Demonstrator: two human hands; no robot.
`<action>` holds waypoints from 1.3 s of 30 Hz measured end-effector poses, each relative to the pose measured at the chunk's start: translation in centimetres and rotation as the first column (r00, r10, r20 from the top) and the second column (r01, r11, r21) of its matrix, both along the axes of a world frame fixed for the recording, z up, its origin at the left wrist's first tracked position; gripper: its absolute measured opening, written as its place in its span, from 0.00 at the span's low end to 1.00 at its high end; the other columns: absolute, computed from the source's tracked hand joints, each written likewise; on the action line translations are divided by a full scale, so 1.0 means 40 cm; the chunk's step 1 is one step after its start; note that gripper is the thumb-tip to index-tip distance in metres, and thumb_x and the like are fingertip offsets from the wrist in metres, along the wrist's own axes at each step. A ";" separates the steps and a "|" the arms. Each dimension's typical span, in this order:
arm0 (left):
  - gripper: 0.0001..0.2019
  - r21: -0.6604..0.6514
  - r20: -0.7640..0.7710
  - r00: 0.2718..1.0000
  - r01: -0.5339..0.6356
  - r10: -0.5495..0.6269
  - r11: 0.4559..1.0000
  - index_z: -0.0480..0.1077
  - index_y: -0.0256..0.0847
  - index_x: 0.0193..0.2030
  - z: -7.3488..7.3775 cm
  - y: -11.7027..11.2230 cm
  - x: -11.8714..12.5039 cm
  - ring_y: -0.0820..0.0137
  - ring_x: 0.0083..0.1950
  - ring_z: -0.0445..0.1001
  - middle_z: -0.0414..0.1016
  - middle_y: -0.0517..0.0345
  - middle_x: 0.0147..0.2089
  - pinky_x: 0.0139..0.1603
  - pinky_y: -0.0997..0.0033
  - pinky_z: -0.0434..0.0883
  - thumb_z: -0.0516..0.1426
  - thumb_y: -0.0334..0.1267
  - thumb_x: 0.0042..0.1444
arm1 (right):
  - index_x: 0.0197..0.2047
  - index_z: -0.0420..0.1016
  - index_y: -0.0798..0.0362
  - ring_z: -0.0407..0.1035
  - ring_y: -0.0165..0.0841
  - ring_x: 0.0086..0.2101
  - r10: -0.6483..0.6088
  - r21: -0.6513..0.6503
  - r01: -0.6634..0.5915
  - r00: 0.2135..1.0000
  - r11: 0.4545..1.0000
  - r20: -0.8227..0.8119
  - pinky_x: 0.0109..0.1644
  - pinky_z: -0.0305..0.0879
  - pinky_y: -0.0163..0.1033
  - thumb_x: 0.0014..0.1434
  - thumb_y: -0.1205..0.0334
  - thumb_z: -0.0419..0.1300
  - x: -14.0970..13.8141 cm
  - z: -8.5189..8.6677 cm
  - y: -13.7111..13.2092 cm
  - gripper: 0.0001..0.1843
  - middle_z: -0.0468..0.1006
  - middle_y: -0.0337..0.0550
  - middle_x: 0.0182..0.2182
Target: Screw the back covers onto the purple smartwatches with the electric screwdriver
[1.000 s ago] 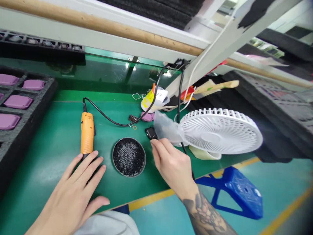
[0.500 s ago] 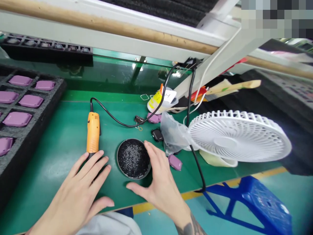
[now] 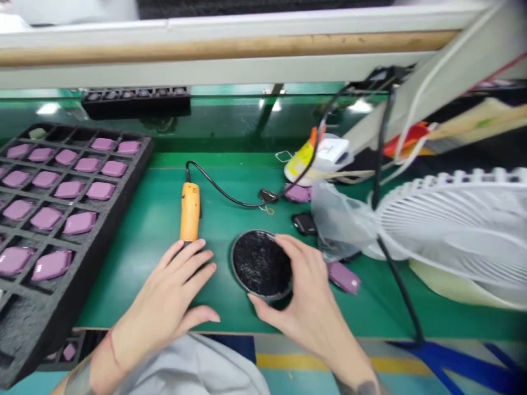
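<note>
My left hand [image 3: 175,293] lies palm down with its fingers spread. Its fingertips rest by the black lower end of an orange electric screwdriver [image 3: 190,211], whose tip is hidden under the hand. With thumb and fingers on opposite parts of the rim, my right hand [image 3: 298,291] grips a round dish [image 3: 235,269]. The dish stands on the green bench and holds a mass of small black pieces, too blurred to make out singly. To the right of that hand lies a purple case [image 3: 343,277].
A black foam tray [image 3: 119,219] of purple cases fills the left. A black cable [image 3: 222,190] runs from the screwdriver past a binder clip [image 3: 268,196]. A black watch-like piece [image 3: 303,224], a plastic bag [image 3: 341,219] and a white fan [image 3: 461,230] stand right. The bench's front edge is close.
My right thumb has come in from apart to touch the dish's rim. The view has swung left and levelled, showing more of the foam tray. My left hand stays spread over the screwdriver.
</note>
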State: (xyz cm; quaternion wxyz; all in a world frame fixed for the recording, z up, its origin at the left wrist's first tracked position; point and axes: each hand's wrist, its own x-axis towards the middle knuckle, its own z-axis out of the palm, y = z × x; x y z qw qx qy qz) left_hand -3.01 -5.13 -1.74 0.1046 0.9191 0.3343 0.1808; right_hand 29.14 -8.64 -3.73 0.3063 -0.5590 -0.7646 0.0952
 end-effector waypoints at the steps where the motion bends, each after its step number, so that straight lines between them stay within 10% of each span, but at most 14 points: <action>1: 0.35 -0.019 0.006 1.000 0.010 -0.010 1.000 0.74 0.37 0.79 0.000 -0.001 -0.003 0.43 0.89 0.67 0.78 0.42 0.81 0.92 0.33 0.61 0.54 0.65 0.85 | 0.85 0.58 0.51 0.69 0.65 0.72 0.007 -0.016 -0.007 1.000 1.000 -0.001 0.74 0.73 0.76 0.64 0.48 0.76 -0.001 0.002 -0.003 0.54 0.71 0.64 0.75; 13: 0.40 -0.066 -0.012 1.000 0.028 -0.029 0.997 0.54 0.45 0.93 0.036 -0.002 -0.013 0.47 0.93 0.61 0.62 0.43 0.92 0.93 0.33 0.62 0.59 0.58 0.85 | 0.83 0.58 0.47 0.68 0.67 0.72 -0.089 -0.033 0.087 0.995 0.996 -0.049 0.75 0.73 0.81 0.56 0.59 0.82 -0.011 0.008 -0.007 0.59 0.70 0.64 0.76; 39: 0.35 0.010 0.075 0.993 0.085 -0.085 0.996 0.73 0.35 0.82 -0.018 0.020 0.049 0.44 0.81 0.78 0.75 0.37 0.84 0.87 0.26 0.67 0.57 0.62 0.85 | 0.86 0.55 0.46 0.67 0.61 0.78 -0.120 0.004 0.123 0.980 0.992 -0.158 0.82 0.74 0.73 0.61 0.58 0.80 -0.069 0.043 -0.028 0.58 0.69 0.63 0.77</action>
